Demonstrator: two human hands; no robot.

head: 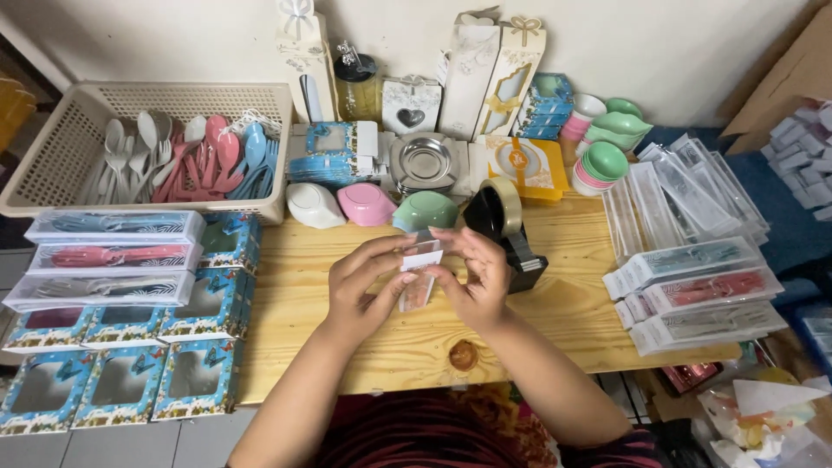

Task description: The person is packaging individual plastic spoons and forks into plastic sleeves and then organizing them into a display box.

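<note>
Head view, one item in hand: narrow clear plastic box (pixel 419 276) with a white end flap, held above the middle of the wooden worktop (pixel 555 312), just in front of the black tape dispenser (pixel 507 230). Left hand (pixel 362 286) and right hand (pixel 478 276) both clamped on its upper end, fingertips pinching the white flap from either side. Long axis runs roughly away from the person, the flap end farther off, the clear end nearer. Judged light, thin-walled, easily creased, probably slick; best gripped by the edges near the folded end. Nearby: basket (pixel 61 156) of plastic cutlery, stacked packed boxes (pixel 693 290).
</note>
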